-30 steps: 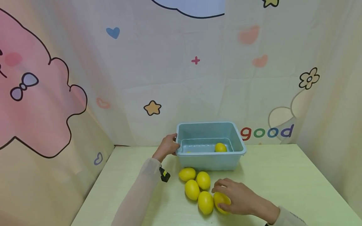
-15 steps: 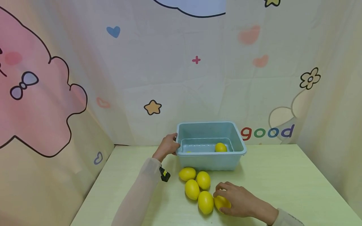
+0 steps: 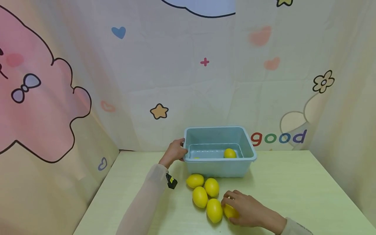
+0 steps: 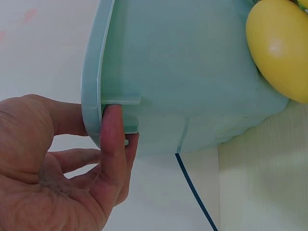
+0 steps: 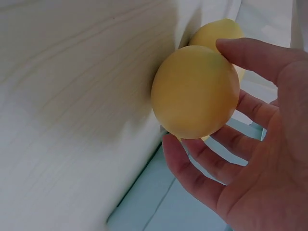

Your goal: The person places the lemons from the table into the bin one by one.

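A light blue plastic bin stands at the back of the table, and my left hand grips its left rim. In the left wrist view the fingers curl over the rim from outside. My right hand is at a yellow lemon at the right front of a loose group. The right wrist view has thumb and fingers curled round that lemon, which is low by the tabletop. Another lemon lies just left of it, with several more toward the bin.
Inside the bin one lemon shows at the right, and a yellow sliver peeks over the front wall at the left. A printed curtain hangs behind the pale wood-grain table.
My right hand has shifted slightly toward the front, and its fingers have closed in round the lemon. The left hand stays on the bin's rim.
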`<control>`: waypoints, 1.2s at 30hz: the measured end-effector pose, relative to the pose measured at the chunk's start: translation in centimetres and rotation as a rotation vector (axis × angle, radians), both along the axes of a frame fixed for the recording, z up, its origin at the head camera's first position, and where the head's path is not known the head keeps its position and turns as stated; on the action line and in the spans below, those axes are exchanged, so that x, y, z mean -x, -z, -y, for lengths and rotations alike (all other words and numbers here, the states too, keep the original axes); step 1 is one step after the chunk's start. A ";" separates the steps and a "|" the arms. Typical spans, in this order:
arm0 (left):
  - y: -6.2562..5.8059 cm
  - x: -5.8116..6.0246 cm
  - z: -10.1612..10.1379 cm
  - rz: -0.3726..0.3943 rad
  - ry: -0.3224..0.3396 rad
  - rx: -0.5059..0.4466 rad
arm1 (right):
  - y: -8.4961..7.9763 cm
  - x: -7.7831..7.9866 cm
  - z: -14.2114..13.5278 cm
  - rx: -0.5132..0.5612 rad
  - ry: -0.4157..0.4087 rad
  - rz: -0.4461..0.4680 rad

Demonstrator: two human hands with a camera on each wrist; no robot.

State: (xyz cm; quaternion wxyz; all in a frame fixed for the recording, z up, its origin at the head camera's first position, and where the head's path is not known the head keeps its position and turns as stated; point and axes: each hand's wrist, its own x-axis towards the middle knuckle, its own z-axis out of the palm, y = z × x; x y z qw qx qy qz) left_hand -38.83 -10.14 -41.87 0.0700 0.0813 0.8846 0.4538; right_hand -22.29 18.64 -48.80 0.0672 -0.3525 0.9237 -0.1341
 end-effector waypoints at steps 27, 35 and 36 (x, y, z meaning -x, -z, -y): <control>-0.2 -0.1 -0.1 0.007 -0.002 0.011 | 2.1 0.2 -0.4 0.002 -0.001 0.046; -0.1 -0.1 -0.1 -0.004 -0.009 0.027 | 1.7 0.0 -0.4 -0.047 0.014 0.051; -0.1 -0.1 -0.1 -0.004 -0.008 0.027 | 1.6 -0.1 -0.4 -0.052 0.017 0.052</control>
